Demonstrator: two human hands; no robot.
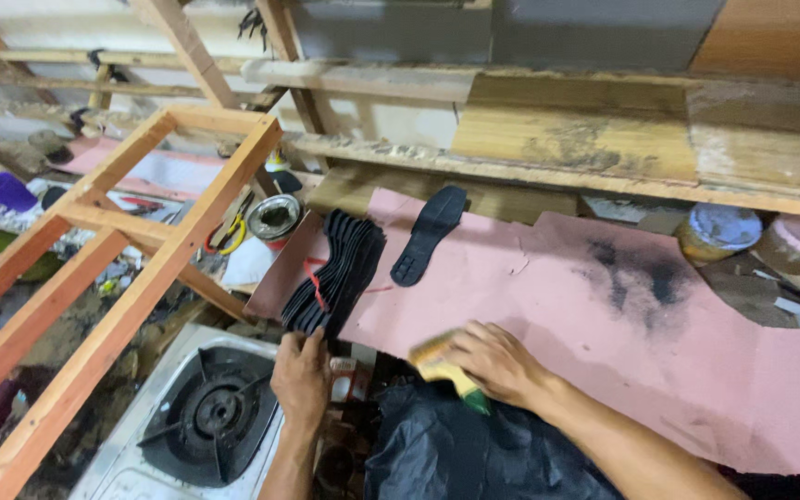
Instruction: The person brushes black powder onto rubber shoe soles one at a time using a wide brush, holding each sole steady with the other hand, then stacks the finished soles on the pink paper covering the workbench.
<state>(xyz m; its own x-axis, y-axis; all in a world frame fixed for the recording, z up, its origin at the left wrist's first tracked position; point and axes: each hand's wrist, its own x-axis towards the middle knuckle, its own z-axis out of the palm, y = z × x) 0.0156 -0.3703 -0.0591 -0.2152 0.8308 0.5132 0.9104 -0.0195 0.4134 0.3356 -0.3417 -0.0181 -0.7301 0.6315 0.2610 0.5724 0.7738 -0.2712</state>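
Setting: rough wooden workshop wall with plank shelves behind a cluttered bench [789, 199]; dust and stains on the boards
Bench cover: pink sheet [548, 306] spread across the bench; smeared with a dark black patch toward the right; torn along its edges
Left hand [300, 378]: reached to the near end of a stack of black shoe soles [335, 273]; its grip was partly closed with fingers curled at the stack's lower edge; touching it, though how firmly I could not tell
Stack: fanned, overlapping soles lying at the left edge of the pink sheet; a red cord ran across them
Right hand [493, 361]: grip closed round a brush [444, 366] with pale bristles and a yellow-and-green handle; bristles rested at the near edge of the pink sheet, just right of the stack
Single sole [430, 233]: one black sole lay apart on the pink sheet, tread side up, beyond the brush
Gas burner [210, 412]: white single-ring stove below the left hand, off the bench
Wooden frame [131, 236]: bare timber frame standing at the left
Tin [273, 218]: open round can behind the stack; yellow-handled pliers [231, 233] beside it
Black plastic bag [474, 454]: crumpled under the right forearm
Jar [719, 231]: lidded round container at the far right of the bench
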